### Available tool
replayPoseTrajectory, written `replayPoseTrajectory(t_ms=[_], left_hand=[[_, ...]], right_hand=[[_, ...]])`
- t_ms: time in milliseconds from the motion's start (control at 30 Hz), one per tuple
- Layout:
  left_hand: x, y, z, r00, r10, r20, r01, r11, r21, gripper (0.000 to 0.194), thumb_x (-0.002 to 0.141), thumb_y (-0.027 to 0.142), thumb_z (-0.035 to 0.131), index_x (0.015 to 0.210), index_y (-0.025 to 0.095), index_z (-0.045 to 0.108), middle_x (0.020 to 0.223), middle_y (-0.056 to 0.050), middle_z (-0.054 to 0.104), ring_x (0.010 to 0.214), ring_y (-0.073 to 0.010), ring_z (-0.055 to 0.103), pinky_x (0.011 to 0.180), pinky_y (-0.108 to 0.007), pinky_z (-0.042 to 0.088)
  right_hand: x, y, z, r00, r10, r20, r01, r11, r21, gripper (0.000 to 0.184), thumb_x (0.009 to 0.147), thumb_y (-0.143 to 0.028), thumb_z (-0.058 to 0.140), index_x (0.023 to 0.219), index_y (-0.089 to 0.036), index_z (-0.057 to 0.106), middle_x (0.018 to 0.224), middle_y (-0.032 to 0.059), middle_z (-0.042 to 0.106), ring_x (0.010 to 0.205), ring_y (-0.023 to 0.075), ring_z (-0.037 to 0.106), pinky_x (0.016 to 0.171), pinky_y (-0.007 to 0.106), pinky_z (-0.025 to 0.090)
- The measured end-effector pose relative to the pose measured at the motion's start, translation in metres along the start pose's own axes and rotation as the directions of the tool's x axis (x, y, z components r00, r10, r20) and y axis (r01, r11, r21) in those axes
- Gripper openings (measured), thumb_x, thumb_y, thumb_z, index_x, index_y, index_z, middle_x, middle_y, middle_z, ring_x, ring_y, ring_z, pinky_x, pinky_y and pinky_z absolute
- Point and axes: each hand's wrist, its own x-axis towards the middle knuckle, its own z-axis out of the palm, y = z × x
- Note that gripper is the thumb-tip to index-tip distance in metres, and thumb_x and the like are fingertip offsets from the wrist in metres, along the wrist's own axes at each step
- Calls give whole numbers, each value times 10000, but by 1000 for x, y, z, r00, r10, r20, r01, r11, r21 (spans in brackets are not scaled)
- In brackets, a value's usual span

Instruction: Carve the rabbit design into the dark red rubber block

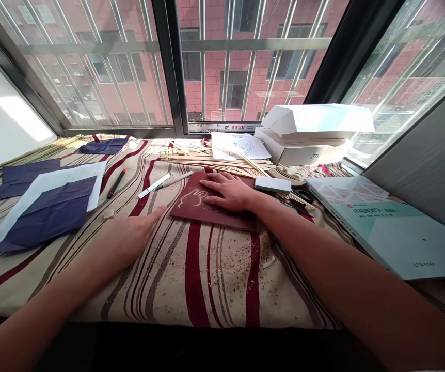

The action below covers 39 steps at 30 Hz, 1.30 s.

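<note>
Our right hand lies flat on a dark red board bearing a rabbit outline; our open left hand lies apart, just beside the board's left corner, on striped cloth.

Item: dark red rectangular sheet or board, material unclear
Marking: pale line drawing of a rabbit on its left half
Pose: lying flat, turned slightly askew, on a striped cloth
Place: centre of the frame, slightly below the middle
</note>
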Motion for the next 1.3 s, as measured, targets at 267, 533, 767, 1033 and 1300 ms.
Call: replayPoseTrajectory(t_ms=[267,533,767,1033,1300], left_hand=[[38,-6,-29,998,-40,-51,38,998,-40,648,1059,284,204,1695,183,276,1046,-151,799,941,-330,765,779,-385,525],[95,-4,-39,996,87,-3,-87,994,-68,406,997,365,393,1153,203,731,1014,-116,793,914,-292,744,789,-357,549],[131,-14,-24,988,81,-129,-101,982,-159,324,941,298,502,1167,138,669,1245,-205,715,1155,-363,679,956,-438,536],[115,-1,-47,956,157,-246,-256,858,-446,434,984,451,404,1189,177,672,1100,-90,761,998,-268,710,892,-367,550],[117,18,-52,771,443,-458,-623,369,-690,399,962,441,503,1181,188,721,1207,-74,772,1123,-227,708,1051,-381,535]], right_hand=[[-5,14,-2,993,-121,13,119,990,77,781,985,-709,489,1652,-309,427,1741,83,341,1607,418,260,1302,659,211],[-12,33,-15,956,-289,41,275,939,207,684,976,-530,632,1591,-251,523,1716,97,397,1603,307,329,1332,545,224],[-13,36,-14,960,-280,-20,269,896,353,608,934,-409,701,1505,-217,623,1684,127,448,1592,326,357,1325,573,221],[-12,6,-15,957,29,-289,192,682,706,466,974,-447,647,1354,-179,677,1188,137,738,1019,231,683,984,466,554],[-9,-30,-20,856,298,-422,390,162,906,399,890,-582,744,890,-185,701,787,-21,581,606,59,432,562,216,403]])
